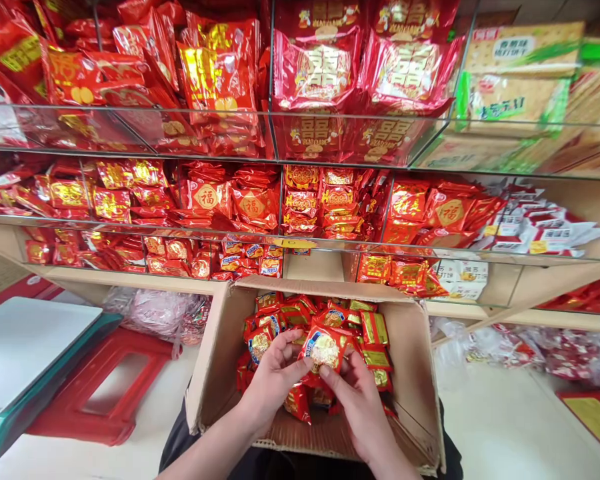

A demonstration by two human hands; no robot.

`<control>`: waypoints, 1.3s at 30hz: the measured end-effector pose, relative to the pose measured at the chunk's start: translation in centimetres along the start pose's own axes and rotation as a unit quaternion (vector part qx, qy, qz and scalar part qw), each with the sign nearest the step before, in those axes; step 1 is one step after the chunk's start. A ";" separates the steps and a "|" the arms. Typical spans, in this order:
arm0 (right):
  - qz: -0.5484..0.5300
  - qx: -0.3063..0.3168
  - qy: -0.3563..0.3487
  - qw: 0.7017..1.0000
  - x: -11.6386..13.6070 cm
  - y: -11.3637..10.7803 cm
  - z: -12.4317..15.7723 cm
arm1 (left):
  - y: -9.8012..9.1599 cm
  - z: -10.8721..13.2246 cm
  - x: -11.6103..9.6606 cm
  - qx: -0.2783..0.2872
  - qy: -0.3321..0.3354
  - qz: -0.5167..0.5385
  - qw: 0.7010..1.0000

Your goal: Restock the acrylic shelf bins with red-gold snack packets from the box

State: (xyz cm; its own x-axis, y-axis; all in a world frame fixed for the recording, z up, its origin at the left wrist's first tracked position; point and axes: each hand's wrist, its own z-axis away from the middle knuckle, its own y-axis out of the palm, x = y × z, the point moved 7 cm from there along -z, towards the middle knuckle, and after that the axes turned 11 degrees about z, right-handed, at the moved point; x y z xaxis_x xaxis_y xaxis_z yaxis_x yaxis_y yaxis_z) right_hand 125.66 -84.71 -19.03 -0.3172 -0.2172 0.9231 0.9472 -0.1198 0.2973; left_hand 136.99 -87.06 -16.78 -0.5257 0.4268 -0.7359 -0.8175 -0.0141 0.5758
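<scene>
A red snack packet [325,347] with a blue band and a pale round picture is held between both hands, above an open cardboard box [413,360]. My left hand [280,363] pinches its left side, thumb on the front. On the right side, the thumb of my right hand [353,390] presses the lower front while the fingers curl behind. Below and around my hands, several red and gold packets [375,328] lie loose in the box. The box rests against my lap, its far edge close to the shelf. What my fingers touch behind the packet is hidden.
Tiered shelves with clear dividers [275,133] hold red packets. Beige and green cracker packs [520,93] fill the upper right. One low compartment [315,265] shows its bare base. At left stand a scale [30,353] and a red plastic frame [100,387]; plastic bags [155,313] lie beneath the shelf.
</scene>
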 end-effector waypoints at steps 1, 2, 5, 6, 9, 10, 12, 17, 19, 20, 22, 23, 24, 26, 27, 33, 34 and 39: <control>0.032 0.014 -0.006 0.999 0.3 0.0 0.1 | 0.2 -0.1 -0.1 0.004 -0.001 -0.009 1.000; 0.063 0.031 -0.013 0.997 0.6 0.1 0.2 | 0.4 -0.2 -0.3 0.007 -0.003 -0.014 1.000; 0.114 0.053 -0.023 0.992 1.1 0.2 0.5 | 0.5 -0.5 -0.4 0.010 0.001 0.008 1.000; 0.109 0.046 -0.023 0.993 1.1 0.2 0.6 | 0.5 -0.6 -0.3 0.008 -0.002 0.024 1.000; 0.050 0.010 -0.009 0.999 0.2 -0.3 0.7 | -0.1 -0.7 0.3 -0.018 -0.012 0.075 0.997; 0.028 -0.003 0.002 1.000 -0.2 -0.4 0.7 | -0.4 -0.6 0.5 -0.028 -0.015 0.088 0.996; -0.006 -0.021 0.024 0.999 -1.1 -0.8 0.6 | -0.8 -0.6 0.8 -0.040 -0.020 0.100 0.994; 0.001 -0.061 0.047 0.997 -2.4 -1.6 0.3 | -1.3 -0.5 1.5 -0.033 -0.044 0.065 0.996; 0.022 -0.074 0.048 0.996 -2.7 -1.8 0.3 | -1.5 -0.5 1.8 -0.027 -0.041 0.024 0.999; 0.036 -0.075 0.046 0.995 -2.7 -1.8 0.3 | -1.6 -0.5 1.7 -0.024 -0.029 -0.008 0.999; 0.076 -0.065 0.028 0.995 -2.3 -2.0 0.2 | -1.7 -0.5 0.8 -0.012 0.024 -0.098 0.995; 0.105 -0.059 0.010 0.993 -1.7 -2.1 0.2 | -1.7 -0.5 -0.2 -0.007 0.067 -0.160 0.985; 0.144 -0.061 -0.019 0.988 -0.8 -2.5 0.0 | -1.6 -0.5 -1.5 0.000 0.121 -0.235 0.965; 0.251 -0.084 -0.109 0.958 2.1 -3.4 -0.4 | -0.9 -0.5 -4.8 0.017 0.240 -0.403 0.883; 0.313 -0.103 -0.170 0.929 4.0 -3.8 -0.7 | -0.5 -0.7 -6.5 0.024 0.294 -0.485 0.824; 0.544 -0.099 -0.386 0.738 13.0 -3.0 -6.4 | -1.6 -6.2 -14.3 -0.049 0.323 -0.744 0.583; 0.574 -0.079 -0.354 0.734 13.4 -2.9 -8.3 | -2.0 -7.1 -14.8 -0.051 0.301 -0.759 0.574; 0.654 -0.001 -0.138 0.744 11.2 -3.0 -17.2 | -2.5 -8.7 -14.4 -0.015 0.256 -0.786 0.562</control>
State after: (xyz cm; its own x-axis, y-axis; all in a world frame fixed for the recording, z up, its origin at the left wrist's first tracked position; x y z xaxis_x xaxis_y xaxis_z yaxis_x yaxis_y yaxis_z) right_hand 118.43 -103.44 -13.78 0.8973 0.0582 0.4376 0.4375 0.0165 -0.8991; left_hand 144.58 -101.00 -10.74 0.8598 -0.3831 -0.3375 -0.3663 -0.0024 -0.9305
